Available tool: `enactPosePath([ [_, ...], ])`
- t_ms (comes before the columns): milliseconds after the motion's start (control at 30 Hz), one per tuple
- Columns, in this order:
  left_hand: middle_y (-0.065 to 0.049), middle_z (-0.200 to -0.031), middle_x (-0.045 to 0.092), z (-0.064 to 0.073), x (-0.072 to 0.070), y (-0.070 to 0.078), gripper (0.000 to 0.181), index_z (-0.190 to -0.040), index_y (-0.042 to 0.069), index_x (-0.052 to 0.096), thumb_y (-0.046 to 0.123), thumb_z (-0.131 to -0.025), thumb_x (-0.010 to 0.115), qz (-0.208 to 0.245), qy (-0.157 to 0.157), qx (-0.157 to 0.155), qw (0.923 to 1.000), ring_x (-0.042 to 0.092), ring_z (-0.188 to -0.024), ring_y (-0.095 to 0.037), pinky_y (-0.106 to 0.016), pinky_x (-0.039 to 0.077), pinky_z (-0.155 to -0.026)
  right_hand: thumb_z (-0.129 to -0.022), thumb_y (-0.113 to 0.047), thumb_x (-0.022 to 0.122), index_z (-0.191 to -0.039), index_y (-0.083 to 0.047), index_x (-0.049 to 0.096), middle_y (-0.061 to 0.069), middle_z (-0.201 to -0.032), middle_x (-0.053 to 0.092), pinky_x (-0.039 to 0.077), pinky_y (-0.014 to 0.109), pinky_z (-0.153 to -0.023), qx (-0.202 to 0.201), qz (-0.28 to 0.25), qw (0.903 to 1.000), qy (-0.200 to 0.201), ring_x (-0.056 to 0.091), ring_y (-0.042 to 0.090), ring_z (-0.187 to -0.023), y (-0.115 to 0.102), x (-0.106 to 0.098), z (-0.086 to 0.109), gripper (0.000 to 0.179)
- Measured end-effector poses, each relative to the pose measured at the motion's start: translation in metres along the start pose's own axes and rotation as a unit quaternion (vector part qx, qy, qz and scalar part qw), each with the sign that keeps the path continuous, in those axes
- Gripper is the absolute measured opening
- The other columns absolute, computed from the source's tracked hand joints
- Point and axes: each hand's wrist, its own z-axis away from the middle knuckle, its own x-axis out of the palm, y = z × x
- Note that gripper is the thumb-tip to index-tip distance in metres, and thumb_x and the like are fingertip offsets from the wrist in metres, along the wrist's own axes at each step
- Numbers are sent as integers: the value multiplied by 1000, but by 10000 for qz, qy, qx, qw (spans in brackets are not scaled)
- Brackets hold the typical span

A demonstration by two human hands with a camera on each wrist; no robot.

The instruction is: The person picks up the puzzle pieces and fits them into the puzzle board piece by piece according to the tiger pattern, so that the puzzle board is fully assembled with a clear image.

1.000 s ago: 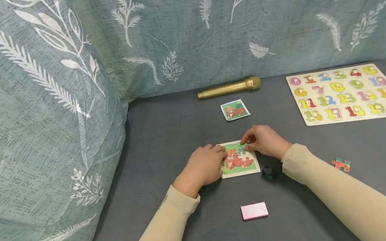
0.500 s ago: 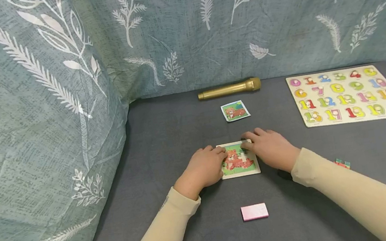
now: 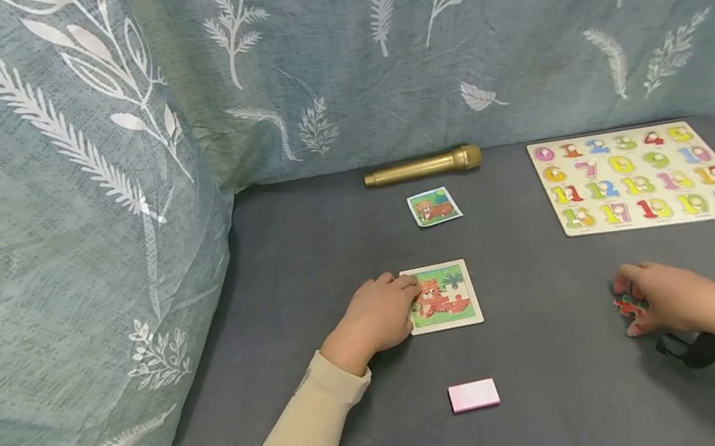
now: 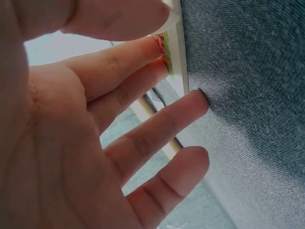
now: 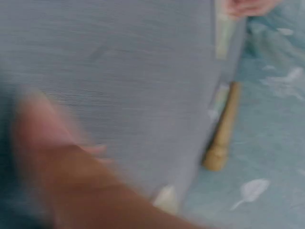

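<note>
A square wooden jigsaw board [image 3: 477, 305] with a red tiger picture lies flat on the dark table. Over its left edge rests my left hand [image 3: 375, 317], with two nearly straight fingers on the picture and the thumb by the rim, as the left wrist view shows. Far to the right, my right hand [image 3: 681, 298] is around a loose red and green jigsaw piece [image 3: 630, 305], forefinger beyond it and thumb on the near side, spread wider than the piece. In the right wrist view that hand's thumb [image 5: 52, 129] is blurred and the piece is hidden.
Behind the board lie a small tiger picture card [image 3: 434, 207] and a gold microphone [image 3: 421, 166]. A wooden number puzzle [image 3: 642, 176] occupies the back right. A pink and white eraser-like block [image 3: 473, 395] lies in front. A leaf-patterned curtain [image 3: 333, 57] borders the back and left.
My right hand has left the board's upper right corner, where a piece with a green plant now sits, and moved right to the loose piece. The left hand stays on the board.
</note>
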Motion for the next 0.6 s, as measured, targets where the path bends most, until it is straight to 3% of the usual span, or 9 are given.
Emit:
enactPosePath([
  [200,2,-156,52,0,0,1,51,-151,18,59,23,-101,67,-21,-47,-11,10000,50,-138,-24,-45,44,-111,-82,-6,89,-95,-12,62,-4,-81,53,45,29,-61,-284,-815,9961,176,47,5,-70,16,17,11,31],
  [333,2,-158,50,0,1,2,54,-153,17,56,24,-101,66,-88,-108,2,9999,49,-139,-24,-44,44,-111,-88,-5,83,-99,-13,65,-6,-81,55,43,27,-61,-621,-1184,9910,-55,47,2,-69,11,16,9,22],
  [467,2,-158,50,0,2,2,54,-154,17,56,25,-101,66,-142,-60,32,9999,50,-137,-24,-44,44,-110,-96,-10,76,-102,-10,73,-5,-90,70,49,26,-64,-935,-1687,9812,-103,58,1,-73,-18,10,-6,7],
  [600,2,-158,50,0,2,2,54,-154,17,56,25,-102,66,-180,-33,4,9998,50,-136,-23,-43,45,-109,-99,-6,72,-116,-2,76,0,-99,77,55,29,-67,-915,-2175,9711,350,67,8,-80,-64,5,-32,19],
])
